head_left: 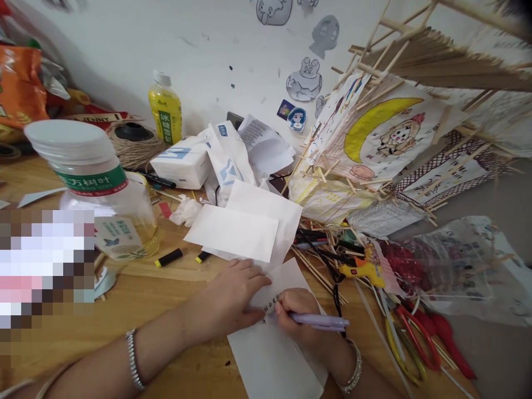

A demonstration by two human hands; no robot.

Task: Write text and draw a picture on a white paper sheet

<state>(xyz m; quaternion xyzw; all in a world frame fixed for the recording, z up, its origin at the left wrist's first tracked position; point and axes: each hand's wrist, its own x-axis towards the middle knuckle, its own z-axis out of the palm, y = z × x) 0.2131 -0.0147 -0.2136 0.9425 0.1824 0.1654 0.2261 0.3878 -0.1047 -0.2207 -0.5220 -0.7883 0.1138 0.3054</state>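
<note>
In the lower middle, a white sheet of paper lies at a slant on the wooden table, with a short row of dark handwritten characters on it. My right hand is closed around a light purple pen, its tip end down at the writing. My left hand rests flat on the paper's left edge, fingers stretched toward the written row. Just above the hands, a blank white sheet overlaps another white sheet. Two black marker caps, one of them a black cap with a yellow end, lie left of these sheets.
A large lidded plastic bottle stands at left, with a yellow drink bottle and twine spool behind. Tissue packs sit centre back. At right are a yellow glue gun, red-handled scissors and a stick-framed paper lantern.
</note>
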